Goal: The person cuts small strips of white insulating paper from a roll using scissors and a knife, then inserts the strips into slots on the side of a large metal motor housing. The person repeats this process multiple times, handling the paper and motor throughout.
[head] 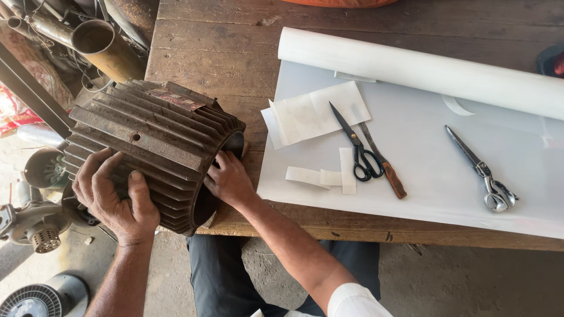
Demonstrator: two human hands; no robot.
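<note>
A rusty, finned cylindrical motor housing (153, 135) lies on its side at the left end of a wooden table (223, 53), hanging partly over the edge. My left hand (114, 196) grips its near left end across the fins. My right hand (229, 179) holds the rim of its open right end, fingers curled into the opening.
A white sheet (423, 164) unrolled from a roll (423, 70) covers the table's right part. On it lie cut white pieces (314, 114), black-handled scissors (355, 147), a wooden-handled blade (385, 164) and metal shears (484, 173). Metal pipes (103, 44) and machine parts (35, 223) crowd the left floor.
</note>
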